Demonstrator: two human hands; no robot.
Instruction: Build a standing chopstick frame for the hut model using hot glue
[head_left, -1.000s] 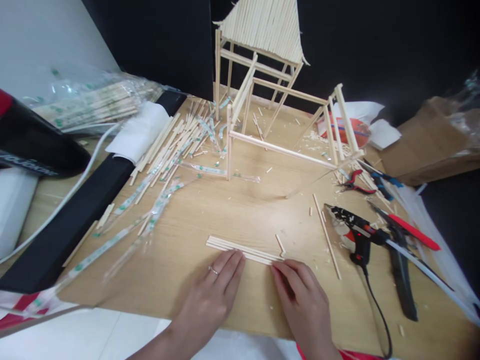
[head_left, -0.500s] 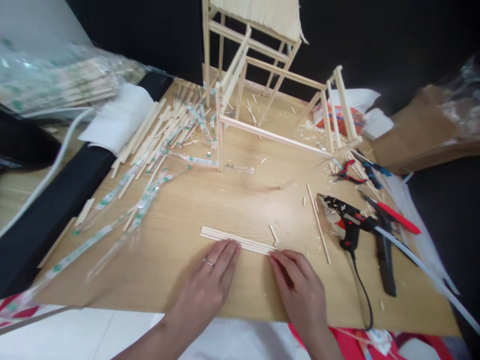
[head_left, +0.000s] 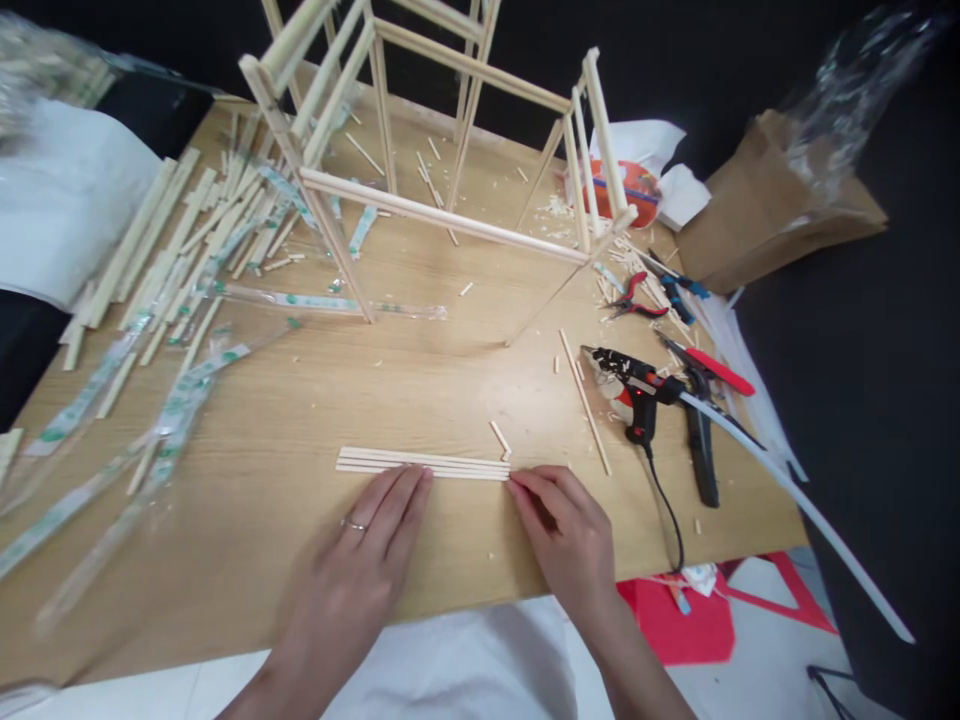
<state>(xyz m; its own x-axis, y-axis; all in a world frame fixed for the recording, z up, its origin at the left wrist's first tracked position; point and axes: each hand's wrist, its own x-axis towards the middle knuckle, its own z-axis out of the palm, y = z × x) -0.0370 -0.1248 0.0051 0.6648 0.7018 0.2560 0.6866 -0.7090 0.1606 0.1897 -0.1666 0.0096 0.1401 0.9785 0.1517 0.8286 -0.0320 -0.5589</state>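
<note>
Several thin wooden sticks lie side by side on the table in front of me, forming a narrow flat strip. My left hand, a ring on one finger, rests its stretched fingers on the strip's near edge, left of the right end. At the strip's right end, my right hand has thumb and fingertips pressed together against the stick ends. A short bent piece of stick lies just beyond that end. Farther back stands a frame of glued wooden sticks, its top cut off by the view.
A glue gun with a long white glue stick lies at right, near red-handled pliers and another red-handled tool. Loose sticks and plastic wrappers cover the left side. A brown paper bag stands back right.
The view has swung, so the table and frame appear farther left and higher. Both hands keep nearly the same places on the strip of sticks.
</note>
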